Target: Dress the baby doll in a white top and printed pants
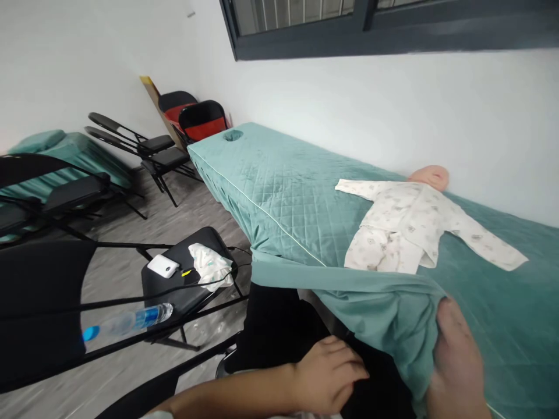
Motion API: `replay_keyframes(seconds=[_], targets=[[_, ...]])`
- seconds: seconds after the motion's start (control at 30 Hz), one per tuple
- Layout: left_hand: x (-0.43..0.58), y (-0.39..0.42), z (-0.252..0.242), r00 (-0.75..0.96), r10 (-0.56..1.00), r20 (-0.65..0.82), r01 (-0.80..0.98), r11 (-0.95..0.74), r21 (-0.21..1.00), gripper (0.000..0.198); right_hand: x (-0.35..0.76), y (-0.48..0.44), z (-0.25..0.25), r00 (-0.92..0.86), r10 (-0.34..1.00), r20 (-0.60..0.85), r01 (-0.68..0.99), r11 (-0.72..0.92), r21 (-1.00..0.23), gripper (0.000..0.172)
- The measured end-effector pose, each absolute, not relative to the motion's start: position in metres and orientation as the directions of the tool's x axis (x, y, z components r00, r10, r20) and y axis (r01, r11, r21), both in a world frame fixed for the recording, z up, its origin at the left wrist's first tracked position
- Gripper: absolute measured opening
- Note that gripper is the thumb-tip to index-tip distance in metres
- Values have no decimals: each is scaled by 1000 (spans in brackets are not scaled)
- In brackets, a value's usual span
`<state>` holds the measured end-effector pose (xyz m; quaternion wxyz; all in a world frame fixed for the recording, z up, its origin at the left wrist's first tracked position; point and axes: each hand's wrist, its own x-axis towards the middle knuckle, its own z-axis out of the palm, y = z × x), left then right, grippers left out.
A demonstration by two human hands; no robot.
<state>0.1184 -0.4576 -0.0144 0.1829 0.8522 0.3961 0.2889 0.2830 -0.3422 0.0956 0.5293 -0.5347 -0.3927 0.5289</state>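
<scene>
Right hand (456, 364) had its grip clenched on the bunched near edge of the teal cover (384, 314), raised off the black bed base (275, 326); left hand (329, 372) curled just below, grip impossible to tell. Farther back, the cover lay flat under the dressed doll (410, 224)

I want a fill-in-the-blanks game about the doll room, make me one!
The doll lies on the teal bed cover wearing ___ baby clothes.
Of the left hand and the right hand, the one gripping the bunched cover is the ___.
The water bottle has a ___ cap.
Missing words: white, right, blue.
</scene>
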Motion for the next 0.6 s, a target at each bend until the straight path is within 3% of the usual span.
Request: replay_keyframes(seconds=[0.17, 0.37, 0.6], targets=[[118, -453, -10, 533, 801, 272, 589, -582, 560, 32, 280, -344, 102, 266, 942, -205, -263, -134, -956, 48], [117, -451, -1, 499, 787, 362, 573, -613, 544, 33, 282, -349, 105, 154, 922, -354, -303, -297, -906, 59], [114, -458, -3, 390, 820, 420, 550, -573, 607, 38, 289, -358, 95, 136, 926, -353, -359, -286, -888, 51]])
